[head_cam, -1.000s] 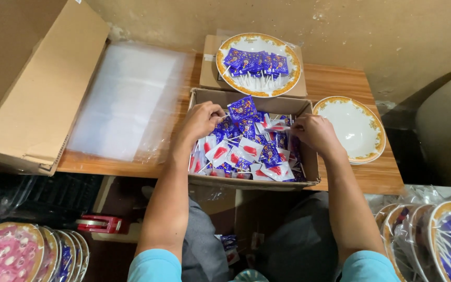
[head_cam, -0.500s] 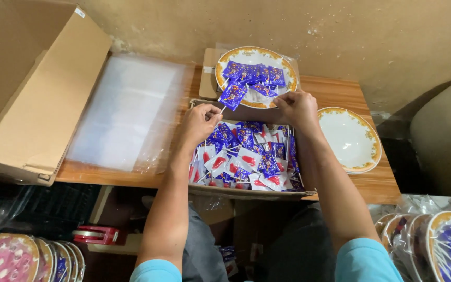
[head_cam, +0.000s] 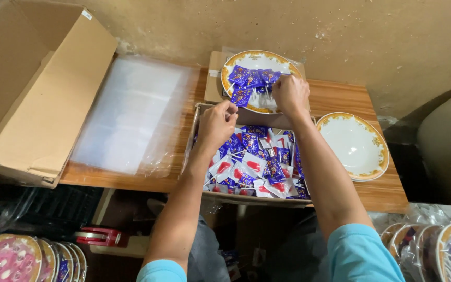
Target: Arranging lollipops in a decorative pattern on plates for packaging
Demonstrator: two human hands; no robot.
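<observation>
A wooden bench [head_cam: 340,99] stands against a rough plastered wall and carries everything in view. At its left end a large open cardboard carton [head_cam: 37,99] overhangs the edge, and just beside it lies a flat stack of clear plastic bags [head_cam: 131,115]. Near the middle sits an open cardboard box [head_cam: 246,196] filled with blue and white lollipop packets [head_cam: 257,162]. Behind it a gold-rimmed plate [head_cam: 257,56] holding more packets rests on flat cardboard, and at the right end lies an empty gold-rimmed plate [head_cam: 353,146].
</observation>
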